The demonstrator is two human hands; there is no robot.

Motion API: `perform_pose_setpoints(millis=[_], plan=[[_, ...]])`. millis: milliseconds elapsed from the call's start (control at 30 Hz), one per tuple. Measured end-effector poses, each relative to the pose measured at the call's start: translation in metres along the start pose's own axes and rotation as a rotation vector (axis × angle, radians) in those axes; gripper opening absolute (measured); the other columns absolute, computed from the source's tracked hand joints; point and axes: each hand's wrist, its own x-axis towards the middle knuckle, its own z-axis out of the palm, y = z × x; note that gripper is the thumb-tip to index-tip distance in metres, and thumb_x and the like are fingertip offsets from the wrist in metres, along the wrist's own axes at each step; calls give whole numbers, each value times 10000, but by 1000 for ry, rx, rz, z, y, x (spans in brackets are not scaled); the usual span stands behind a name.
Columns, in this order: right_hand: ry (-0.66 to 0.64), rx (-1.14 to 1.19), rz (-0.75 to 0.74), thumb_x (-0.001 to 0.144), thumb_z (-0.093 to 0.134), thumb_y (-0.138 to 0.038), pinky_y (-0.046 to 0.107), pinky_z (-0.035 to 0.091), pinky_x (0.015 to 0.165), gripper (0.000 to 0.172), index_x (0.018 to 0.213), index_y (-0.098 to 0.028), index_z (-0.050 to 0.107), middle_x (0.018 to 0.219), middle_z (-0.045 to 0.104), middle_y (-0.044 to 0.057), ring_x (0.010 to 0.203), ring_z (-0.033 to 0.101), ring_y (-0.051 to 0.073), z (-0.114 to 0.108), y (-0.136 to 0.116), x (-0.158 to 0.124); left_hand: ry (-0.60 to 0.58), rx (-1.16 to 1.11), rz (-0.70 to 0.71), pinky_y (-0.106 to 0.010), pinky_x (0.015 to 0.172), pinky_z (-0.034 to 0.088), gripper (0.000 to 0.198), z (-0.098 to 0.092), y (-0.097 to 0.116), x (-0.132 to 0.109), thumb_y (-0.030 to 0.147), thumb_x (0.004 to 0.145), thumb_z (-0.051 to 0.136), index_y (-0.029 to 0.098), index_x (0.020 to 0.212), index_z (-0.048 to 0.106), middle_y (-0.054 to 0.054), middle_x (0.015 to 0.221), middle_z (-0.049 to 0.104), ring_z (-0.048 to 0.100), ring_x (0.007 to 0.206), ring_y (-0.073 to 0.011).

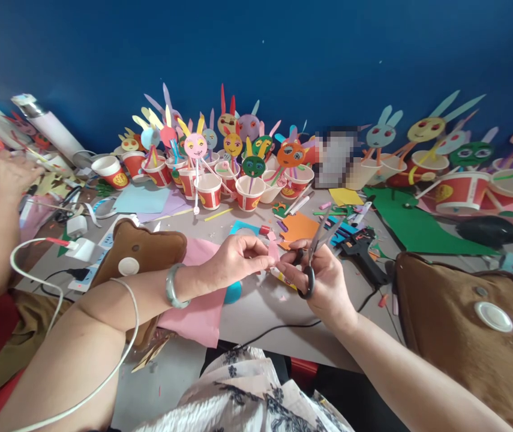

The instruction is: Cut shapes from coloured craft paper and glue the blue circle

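Between thumb and fingers, my left hand [246,258] pinches a small pink paper piece [273,247]. Close beside it, my right hand [323,279] has its fingers through the black handles of a pair of scissors [317,243], with the blades pointing up and away and slightly parted. The right fingertips also reach the lower end of the pink piece; whether they grip it I cannot tell. A larger sheet of pink paper [200,288] lies under my left forearm. Beyond my hands is a torn-edged orange paper [300,230].
Paper cups [249,193] with rabbit-faced paper figures line the blue wall. A black glue gun [364,255] with a cord lies right of my hands. Brown plush warmers [454,336] sit at both sides. A white cable crosses my left arm. Another person's hand [8,174] is at far left.
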Motion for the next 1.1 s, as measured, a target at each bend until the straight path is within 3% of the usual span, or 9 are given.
perform_pose_setpoints(millis=[300,567,1100], plan=[[12,-37,-57,736,846,-310,217,492,497,383,983,-235,564,716,720,-20,535,580,108,-1,-1,-3,41,-23,172,-236,679,537,216,-1,1,-2,331,808,777,133,765,702,-50,778,714,652,715,-123],[12,-26,-84,733,845,-269,201,502,513,370,979,-233,572,727,736,-16,558,601,105,0,-1,-3,92,44,239,-225,679,551,168,1,0,-4,290,805,775,138,774,712,-63,816,732,681,756,-137],[26,-31,-84,732,854,-301,224,519,521,392,985,-231,563,717,722,-12,560,605,116,0,0,-2,76,84,141,-222,645,493,114,-1,1,-2,239,794,715,133,760,694,-49,777,679,610,732,-125]])
